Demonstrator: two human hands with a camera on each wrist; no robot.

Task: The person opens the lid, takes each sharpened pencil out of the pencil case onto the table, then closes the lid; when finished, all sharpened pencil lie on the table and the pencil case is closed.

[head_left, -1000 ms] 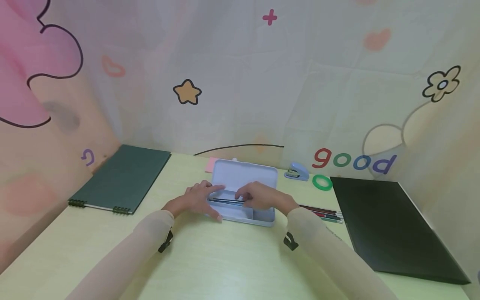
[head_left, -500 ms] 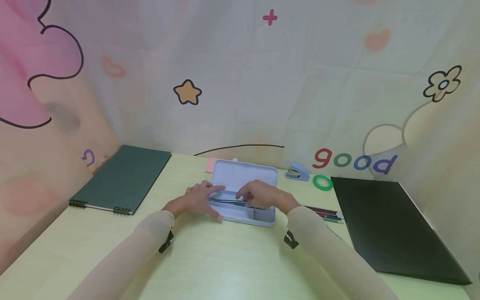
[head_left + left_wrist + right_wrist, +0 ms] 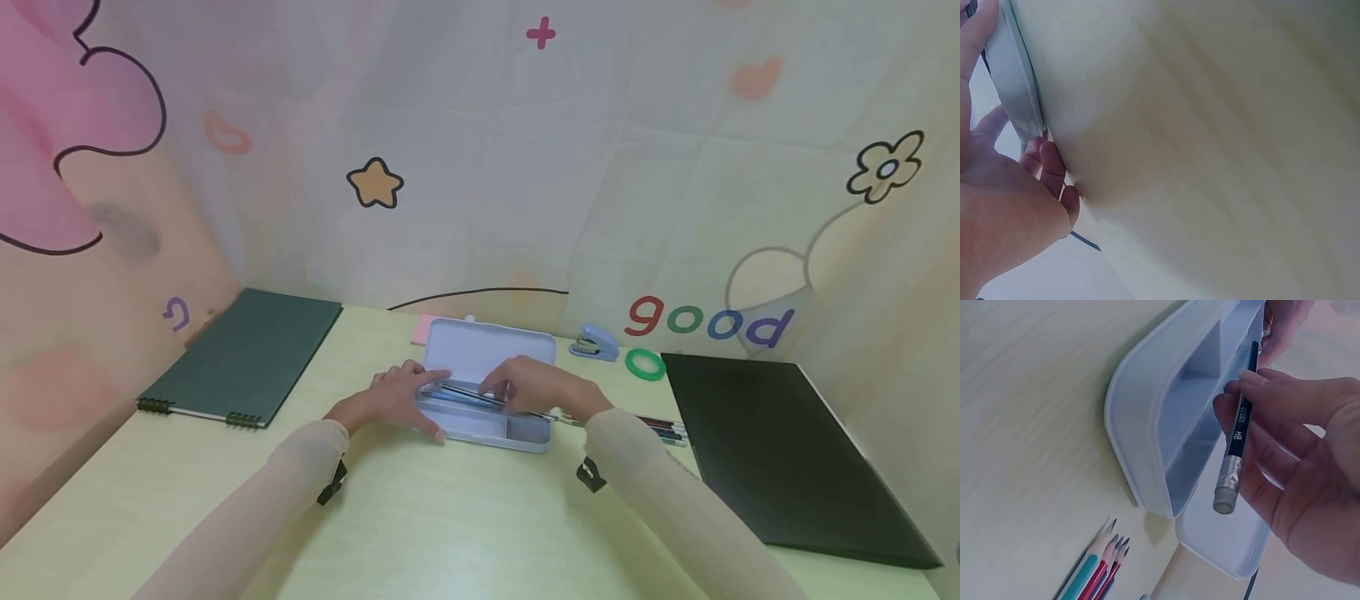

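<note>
An open pale blue pencil case [image 3: 491, 346] lies at the middle of the table, lid tipped back. My left hand [image 3: 393, 396] grips its left end, the thumb by the front edge. In the left wrist view, the fingers [image 3: 1052, 164] curl at the end of the case. Over the case, my right hand [image 3: 528, 385] pinches a black HB pencil [image 3: 1242, 422] between thumb and fingers. Its grey eraser end points out of the case, and its far end lies over the long compartment. The front right compartment [image 3: 1188, 403] shows nothing inside.
Several pencils [image 3: 663, 430] lie right of the case, partly behind the right sleeve. Behind stand a blue stapler [image 3: 595, 342] and a green tape roll [image 3: 645, 364]. A pink pad [image 3: 421, 330] peeks out behind the lid. A green spiral notebook [image 3: 243, 358] lies left, a black board [image 3: 795, 458] right.
My right hand has shifted slightly right and up, and the pencil now slants with its eraser end showing past the hand. The left hand and the case have stayed put.
</note>
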